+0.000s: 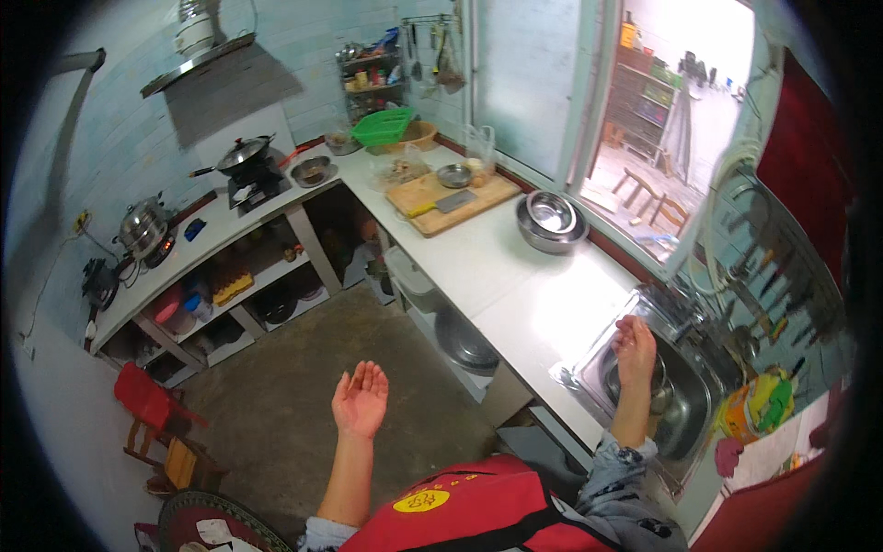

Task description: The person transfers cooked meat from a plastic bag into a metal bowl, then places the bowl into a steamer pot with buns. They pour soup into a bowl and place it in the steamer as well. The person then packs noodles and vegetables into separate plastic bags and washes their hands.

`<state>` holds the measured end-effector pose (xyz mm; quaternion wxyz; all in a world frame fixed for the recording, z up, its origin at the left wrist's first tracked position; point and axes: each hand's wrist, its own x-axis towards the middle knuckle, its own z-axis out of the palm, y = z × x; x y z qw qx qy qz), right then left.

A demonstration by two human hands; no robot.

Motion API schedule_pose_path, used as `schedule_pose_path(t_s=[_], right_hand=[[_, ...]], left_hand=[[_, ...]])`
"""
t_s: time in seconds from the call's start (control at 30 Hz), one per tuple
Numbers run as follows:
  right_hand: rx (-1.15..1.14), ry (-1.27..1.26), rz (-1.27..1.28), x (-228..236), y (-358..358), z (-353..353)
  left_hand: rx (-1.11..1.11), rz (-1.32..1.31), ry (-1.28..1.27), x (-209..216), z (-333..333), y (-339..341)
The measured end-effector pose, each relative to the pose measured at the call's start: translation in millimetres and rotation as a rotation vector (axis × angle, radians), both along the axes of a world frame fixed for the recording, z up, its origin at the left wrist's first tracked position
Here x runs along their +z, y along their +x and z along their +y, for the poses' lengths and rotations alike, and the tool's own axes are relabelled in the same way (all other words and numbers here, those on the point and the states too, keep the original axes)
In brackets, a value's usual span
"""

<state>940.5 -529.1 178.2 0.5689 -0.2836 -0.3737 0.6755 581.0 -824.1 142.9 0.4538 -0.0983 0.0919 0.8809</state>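
My left hand (361, 401) is held up over the floor, palm showing and fingers stretched out, with nothing in it. Over the steel sink (685, 437) is my right hand (636, 351); its fingers are loosely bent and apart, and I see nothing held in them. Below the right hand and wrist, a round metal bowl (659, 379) sits in the sink, partly hidden by them. Beside the sink's far edge stands the faucet (676, 317). Two nested steel bowls (552, 225) rest on the white counter (524, 304) farther off.
A wooden cutting board (478, 204) bears a yellow-handled cleaver (441, 204) and a small metal bowl (454, 176). A green basket (384, 127) stands in the corner. Along the left counter are a lidded wok (245, 156) and a steel pot (144, 230). A red chair (147, 397) is at left.
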Motion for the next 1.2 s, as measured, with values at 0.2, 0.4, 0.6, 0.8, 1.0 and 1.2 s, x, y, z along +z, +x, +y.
schedule_pose_path(t_s=[0.2, 0.4, 0.6, 0.8, 1.0, 1.2], right_hand=[[0.259, 0.048, -0.013, 14.8, -172.5, 23.2], [0.426, -0.043, 0.050, -6.0, -329.4, 68.3], [0.527, -0.122, 0.103, -9.9, -493.3, 115.6], [0.670, -0.133, 0.070, -2.6, -626.1, 140.9], [0.632, -0.117, 0.060, -14.1, -692.1, 160.9], [0.290, -0.193, 0.056, -21.5, -674.6, 216.7]], left_hand=[[0.271, -0.052, -0.032, -24.5, -48.1, -80.5], [0.468, -0.043, -0.016, -31.4, -50.6, -186.0], [0.589, 0.055, -0.066, 1.1, -25.0, -301.5], [0.668, -0.029, -0.067, -9.8, -3.3, -384.9], [0.567, -0.037, -0.117, -19.0, 49.1, -496.6], [0.278, 0.051, 0.017, 0.1, 137.5, -625.5]])
